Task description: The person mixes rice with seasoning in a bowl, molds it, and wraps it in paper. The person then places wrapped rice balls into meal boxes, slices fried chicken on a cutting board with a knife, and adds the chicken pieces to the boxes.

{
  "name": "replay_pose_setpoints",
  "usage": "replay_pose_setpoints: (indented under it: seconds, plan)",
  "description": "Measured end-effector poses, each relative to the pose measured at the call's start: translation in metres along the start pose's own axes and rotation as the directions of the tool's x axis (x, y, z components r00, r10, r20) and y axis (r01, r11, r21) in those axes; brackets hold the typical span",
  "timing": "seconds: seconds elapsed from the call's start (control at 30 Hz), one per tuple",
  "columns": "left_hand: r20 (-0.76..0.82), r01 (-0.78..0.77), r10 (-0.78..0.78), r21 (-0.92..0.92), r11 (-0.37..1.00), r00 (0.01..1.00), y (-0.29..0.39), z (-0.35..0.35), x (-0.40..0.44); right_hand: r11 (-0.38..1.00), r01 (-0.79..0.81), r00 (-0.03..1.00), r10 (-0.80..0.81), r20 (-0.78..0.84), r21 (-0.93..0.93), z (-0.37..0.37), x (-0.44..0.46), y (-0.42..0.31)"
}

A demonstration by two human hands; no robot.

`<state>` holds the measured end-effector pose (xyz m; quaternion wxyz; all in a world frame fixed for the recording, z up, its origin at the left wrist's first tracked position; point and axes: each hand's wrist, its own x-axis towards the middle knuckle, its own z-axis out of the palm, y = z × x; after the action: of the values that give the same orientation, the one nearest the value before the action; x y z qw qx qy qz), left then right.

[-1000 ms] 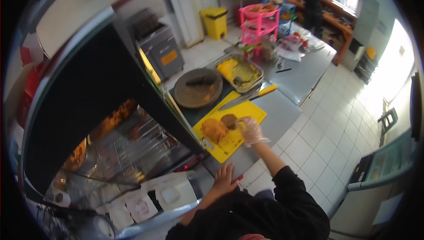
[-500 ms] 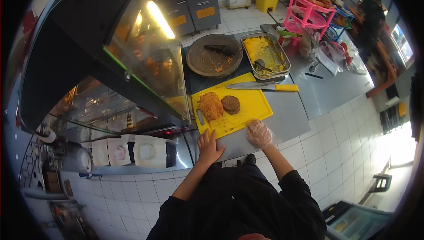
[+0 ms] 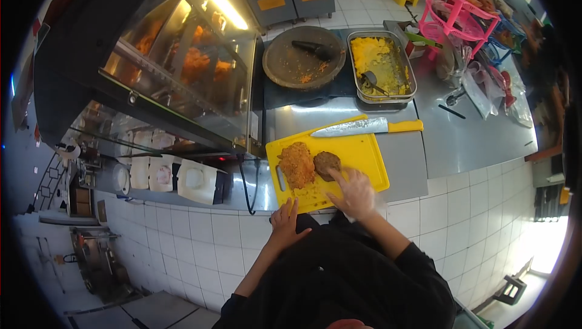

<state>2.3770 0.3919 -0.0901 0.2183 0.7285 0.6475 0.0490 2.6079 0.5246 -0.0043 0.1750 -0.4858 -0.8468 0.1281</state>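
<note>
A yellow cutting board [image 3: 357, 185] lies on the metal counter. On it sit a piece of crispy breaded fried chicken [image 3: 296, 166] and, to its right, a round brown patty [image 3: 327, 164]. My right hand [image 3: 354, 194], in a clear plastic glove, reaches over the board with fingers apart; the fingertips are at the patty's near right edge, and I cannot tell if they press on it. My bare left hand [image 3: 285, 223] rests with outstretched fingers at the board's near left edge. A knife [image 3: 364, 127] with a yellow handle lies across the board's far edge.
Behind the board stand a round stone mortar [image 3: 276, 65] with a dark pestle [image 3: 312, 48] and a metal tray [image 3: 413, 83] of yellow food with a ladle [image 3: 371, 80]. A lit glass display case [image 3: 188, 80] borders the left, with open boxes [image 3: 197, 177] below. A pink rack [image 3: 458, 11] stands back right.
My right hand has moved from the board's right near corner inward to the patty. My left hand stays at the near edge. The camera view has shifted.
</note>
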Motion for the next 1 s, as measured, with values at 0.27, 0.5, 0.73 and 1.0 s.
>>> replay_pose_setpoints:
  seconds: [0.27,0.5,0.73,1.0]
  plan:
    - [-0.284,0.061,-0.136,-0.255,0.965,0.949,0.021,-0.006,0.006,0.999,-0.036,0.995,0.032,0.098,0.037,0.066,0.046,0.019]
    - [-0.334,0.069,-0.153,-0.249,0.966,0.93,0.028,0.006,0.008,0.995,-0.102,0.981,0.101,-0.168,0.007,0.05,0.024,0.014]
    - [-0.275,0.112,-0.192,-0.282,0.953,0.942,0.028,-0.006,0.016,0.978,-0.207,0.978,0.207,-0.002,-0.005,0.049,0.028,0.001]
    - [-0.265,0.106,-0.182,-0.28,0.954,0.947,0.029,-0.011,0.015,0.866,0.492,0.769,-0.481,0.422,0.089,0.044,0.05,0.04]
